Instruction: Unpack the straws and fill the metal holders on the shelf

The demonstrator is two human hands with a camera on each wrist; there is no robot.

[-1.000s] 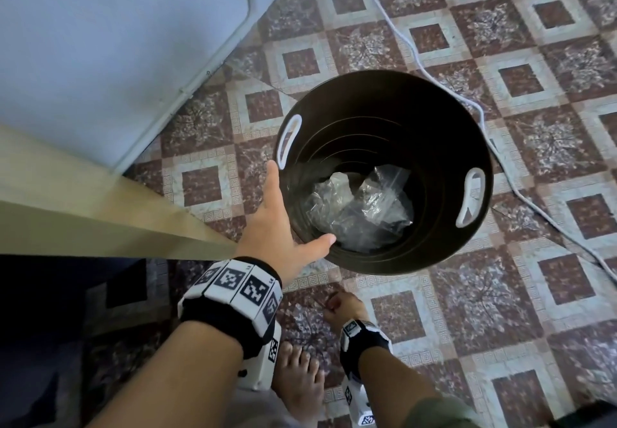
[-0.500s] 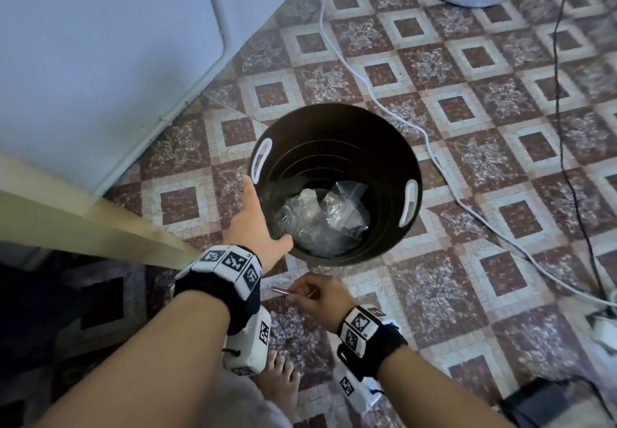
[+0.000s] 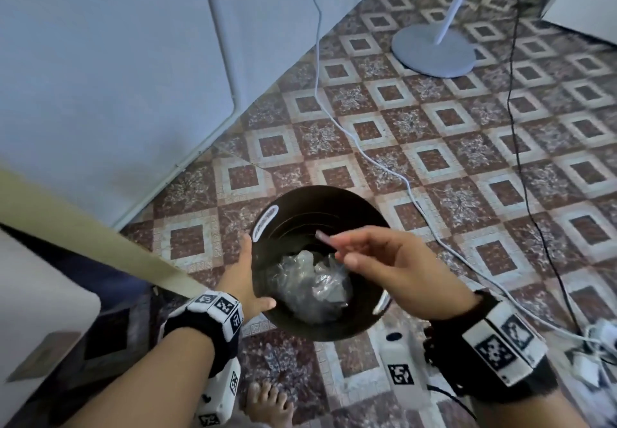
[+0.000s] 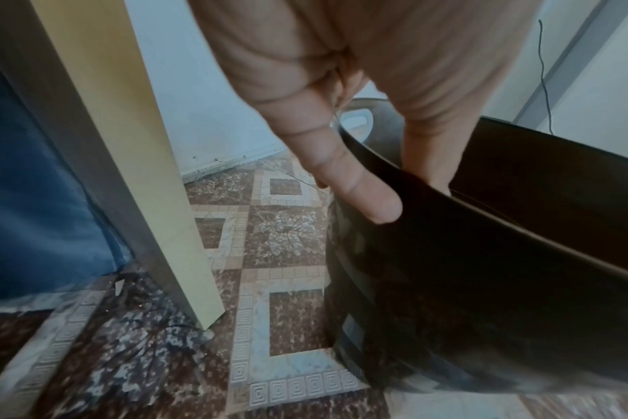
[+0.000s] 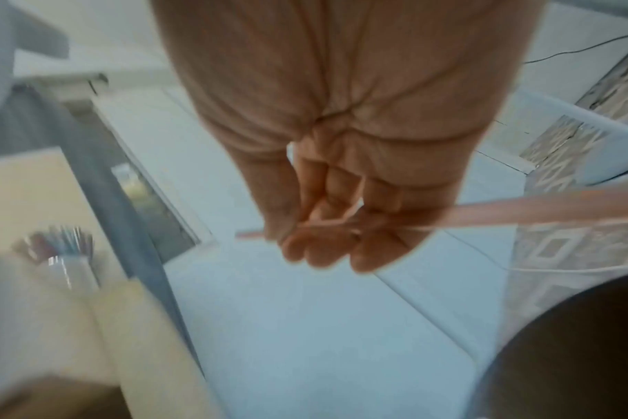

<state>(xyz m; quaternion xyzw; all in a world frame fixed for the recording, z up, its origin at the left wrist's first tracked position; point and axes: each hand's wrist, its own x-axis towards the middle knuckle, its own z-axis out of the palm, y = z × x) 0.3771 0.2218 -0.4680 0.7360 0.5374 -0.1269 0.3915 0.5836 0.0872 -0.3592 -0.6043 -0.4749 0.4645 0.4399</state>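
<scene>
Bin edge: we find the left hand (image 3: 245, 280) gripping the near rim of the dark bin (image 3: 364, 213), thumb inside, fingers on the outer wall.
Clearance: we see the bin standing on the tiled floor (image 3: 467, 147) just beside a pale wooden panel (image 4: 126, 158); floor lies open on its far side, crossed by a white cable (image 3: 367, 152) and a black cable (image 3: 521, 147), with a fan base (image 3: 434, 50) well apart.
Bin contents: we note crumpled clear wrapping (image 3: 314, 280) at the bottom.
Straw: we record a thin pink straw (image 5: 538, 209), blurred, pinched in the right hand (image 3: 397, 267) above the bin mouth.
Holder: we see a metal holder (image 5: 69, 272) with straws, blurred, in the right wrist view.
Change: we find the right hand raised from floor level to over the bin; the left grip is unchanged.
</scene>
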